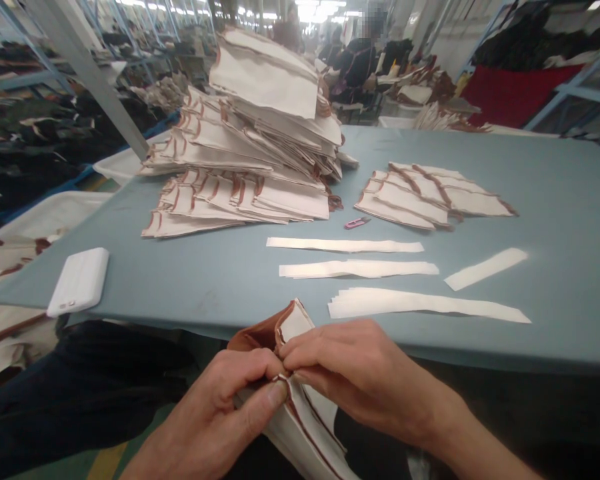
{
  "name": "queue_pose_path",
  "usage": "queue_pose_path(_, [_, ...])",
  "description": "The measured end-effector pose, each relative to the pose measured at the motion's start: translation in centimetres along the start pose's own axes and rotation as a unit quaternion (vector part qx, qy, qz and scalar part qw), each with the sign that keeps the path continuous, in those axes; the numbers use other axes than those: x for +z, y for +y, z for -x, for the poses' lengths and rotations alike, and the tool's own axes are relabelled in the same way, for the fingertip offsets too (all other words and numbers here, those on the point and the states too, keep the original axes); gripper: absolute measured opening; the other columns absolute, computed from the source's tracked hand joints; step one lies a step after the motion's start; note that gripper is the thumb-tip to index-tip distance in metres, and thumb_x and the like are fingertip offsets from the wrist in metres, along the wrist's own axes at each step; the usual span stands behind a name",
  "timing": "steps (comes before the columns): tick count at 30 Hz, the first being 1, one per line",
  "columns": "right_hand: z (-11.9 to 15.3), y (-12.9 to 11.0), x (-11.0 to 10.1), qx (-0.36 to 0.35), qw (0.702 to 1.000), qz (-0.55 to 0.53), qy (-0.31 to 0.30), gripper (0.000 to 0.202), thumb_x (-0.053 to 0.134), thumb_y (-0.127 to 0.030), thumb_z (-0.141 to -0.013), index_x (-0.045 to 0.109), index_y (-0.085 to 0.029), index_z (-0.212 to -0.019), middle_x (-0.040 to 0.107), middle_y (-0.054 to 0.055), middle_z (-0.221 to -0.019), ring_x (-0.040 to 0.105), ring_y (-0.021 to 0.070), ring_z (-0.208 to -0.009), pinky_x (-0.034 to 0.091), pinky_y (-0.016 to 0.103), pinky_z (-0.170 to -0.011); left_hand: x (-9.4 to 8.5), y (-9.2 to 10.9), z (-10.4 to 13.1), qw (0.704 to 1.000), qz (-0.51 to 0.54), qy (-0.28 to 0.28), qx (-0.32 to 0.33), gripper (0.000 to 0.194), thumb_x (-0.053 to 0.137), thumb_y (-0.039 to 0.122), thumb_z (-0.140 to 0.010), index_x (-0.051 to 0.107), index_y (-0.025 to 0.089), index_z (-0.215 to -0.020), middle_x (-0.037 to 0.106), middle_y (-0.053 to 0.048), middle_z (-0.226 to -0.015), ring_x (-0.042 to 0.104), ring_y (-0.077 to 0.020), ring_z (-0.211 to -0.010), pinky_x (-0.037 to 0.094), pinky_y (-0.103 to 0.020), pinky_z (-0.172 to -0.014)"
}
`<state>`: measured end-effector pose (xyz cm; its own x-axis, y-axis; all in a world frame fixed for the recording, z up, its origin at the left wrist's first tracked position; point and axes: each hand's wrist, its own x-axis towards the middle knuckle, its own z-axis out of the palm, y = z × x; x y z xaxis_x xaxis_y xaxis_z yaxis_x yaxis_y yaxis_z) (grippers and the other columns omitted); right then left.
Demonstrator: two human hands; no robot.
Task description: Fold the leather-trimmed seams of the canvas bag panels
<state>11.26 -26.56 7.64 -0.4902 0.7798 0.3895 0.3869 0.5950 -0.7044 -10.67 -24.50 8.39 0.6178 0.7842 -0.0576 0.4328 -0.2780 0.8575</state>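
While a cream-and-brown fabric piece (291,439) is pinched by the left hand (230,393) between thumb and forefinger, it is also gripped by the right hand (360,363), at three o'clock. It is held by the table's (190,280) near edge (six o'clock); cream strips (360,269) are laid at one o'clock, a fabric stack (270,83) at twelve.

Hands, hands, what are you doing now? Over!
Left hand, right hand: both pinching cream fabric. Fabric folded, brown-edged. Nothing visibly blocking; pale strips lie apart on table.
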Motion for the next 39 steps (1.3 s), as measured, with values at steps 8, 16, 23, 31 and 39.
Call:
queue_pose_path(8, [-0.9, -0.6, -0.5, -0.106, 0.967, 0.227, -0.044, 0.026, 0.05, -0.01, -0.105, 0.07, -0.013, -0.09, 0.076, 0.005, -0.085, 0.07, 0.0173, -0.072, 0.05, 0.029, -0.062, 0.0, -1.1, -0.4, 0.999, 0.036, -0.035, -0.02, 0.033, 0.05, 0.031, -0.096, 0.053, 0.019, -0.065, 0.049, 0.005, -0.066, 0.046, -0.0102, -0.062, 0.037, -0.017, -0.057])
queue_pose_path(16, [-2.0, 0.4, 0.0, -0.047, 0.993, 0.108, -0.03, 0.017, 0.059, -0.006, -0.088, 0.068, -0.018, -0.081, 0.075, -0.001, -0.079, 0.068, 0.0129, -0.072, 0.046, 0.023, -0.068, 0.0, -1.2, -0.5, 0.994, 0.088, -0.057, -0.017, 0.029, 0.049, 0.028, -0.09, 0.052, 0.018, -0.063, 0.045, 0.005, -0.064, 0.044, -0.0099, -0.06, 0.035, -0.019, -0.057])
queue_pose_path(23, [-3.9, 0.2, -1.2, 0.109, 0.973, 0.033, -0.199, 0.018, 0.061, -0.006, -0.081, 0.068, -0.021, -0.075, 0.062, -0.008, -0.063, 0.047, 0.008, -0.055, 0.033, 0.02, -0.057, -0.3, -1.2, -1.1, 0.993, 0.07, -0.078, -0.046, 0.031, 0.05, 0.029, -0.085, 0.036, 0.021, -0.058, 0.03, 0.007, -0.058, 0.03, -0.0097, -0.055, 0.024, -0.022, -0.051])
queue_pose_path(31, [-6.7, -2.0, -1.1, 0.101, 0.907, 0.277, -0.302, 0.02, 0.061, -0.013, -0.091, 0.074, -0.016, -0.076, 0.077, 0.008, -0.069, 0.06, 0.0166, -0.053, 0.02, 0.031, -0.051, -1.5, -1.5, -2.0, 0.99, 0.01, -0.107, -0.088, 0.012, 0.046, 0.015, -0.073, 0.043, 0.019, -0.062, 0.031, 0.006, -0.063, 0.031, -0.0096, -0.058, 0.021, -0.023, -0.051])
queue_pose_path(39, [-6.0, -0.1, -0.5, 0.123, 0.929, 0.24, -0.254, 0.018, 0.063, -0.017, -0.093, 0.074, -0.017, -0.08, 0.076, 0.007, -0.072, 0.065, 0.0181, -0.062, 0.028, 0.029, -0.055, -0.2, -3.4, -2.7, 0.982, 0.129, -0.108, -0.088, 0.026, 0.044, 0.036, -0.087, 0.045, 0.02, -0.067, 0.034, 0.005, -0.065, 0.033, -0.0116, -0.061, 0.029, -0.022, -0.054])
